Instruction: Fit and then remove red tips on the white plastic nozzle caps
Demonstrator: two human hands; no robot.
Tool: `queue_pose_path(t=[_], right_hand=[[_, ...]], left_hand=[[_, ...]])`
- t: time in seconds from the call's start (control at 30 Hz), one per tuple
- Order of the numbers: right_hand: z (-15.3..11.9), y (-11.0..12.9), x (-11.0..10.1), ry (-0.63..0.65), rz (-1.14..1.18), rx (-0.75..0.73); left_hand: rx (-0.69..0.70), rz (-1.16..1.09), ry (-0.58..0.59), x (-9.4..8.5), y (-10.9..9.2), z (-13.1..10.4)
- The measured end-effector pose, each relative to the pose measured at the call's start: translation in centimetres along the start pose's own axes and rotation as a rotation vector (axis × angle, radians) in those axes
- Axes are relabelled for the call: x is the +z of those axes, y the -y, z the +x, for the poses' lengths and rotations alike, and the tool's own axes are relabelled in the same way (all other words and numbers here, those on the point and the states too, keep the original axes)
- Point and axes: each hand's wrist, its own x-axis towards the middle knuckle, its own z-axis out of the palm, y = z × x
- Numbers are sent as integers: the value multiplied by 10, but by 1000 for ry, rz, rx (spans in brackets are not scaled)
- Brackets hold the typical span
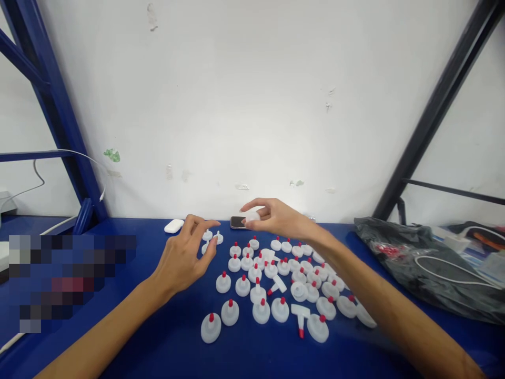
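Several white nozzle caps with red tips (276,284) stand and lie in a loose cluster on the blue table (165,347). My right hand (276,217) hovers over the far edge of the cluster and pinches one white cap (252,216) between thumb and fingers. My left hand (185,255) hangs just left of the cluster with its fingers curled apart and nothing in it, its fingertips close to two caps without red tips (211,239).
A white earbud case (173,226) and a phone (238,222) lie against the wall at the back. A black plastic bag (430,268) with cables fills the right side. Blue and black rack posts stand at both sides.
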Motion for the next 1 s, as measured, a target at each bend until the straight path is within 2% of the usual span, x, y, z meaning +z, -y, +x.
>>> queue_pose_path(t=[0.13,0.2,0.27,0.33,0.43,0.63,0.87,1.0], right_hand=[[-7,0,-28,223,-281,120],[-9,-4,-33,332,-437,201],[-9,-9,-33,388,-581,315],[-9,-12,-29,411,-671,411],[-9,-11,-22,413,-729,465],[-9,-5,-14,404,-815,475],[-2,-9,-2,465,-797,463],[-3,-8,-3,472,-781,463]], left_hand=[[-111,9,131,2,3,3],[-133,7,164,3,5,3],[-141,6,181,4,7,3],[-143,8,194,5,8,3],[-148,0,210,5,8,3],[-142,-19,214,5,9,3],[-140,-24,227,5,11,2],[-143,-30,232,5,11,2]])
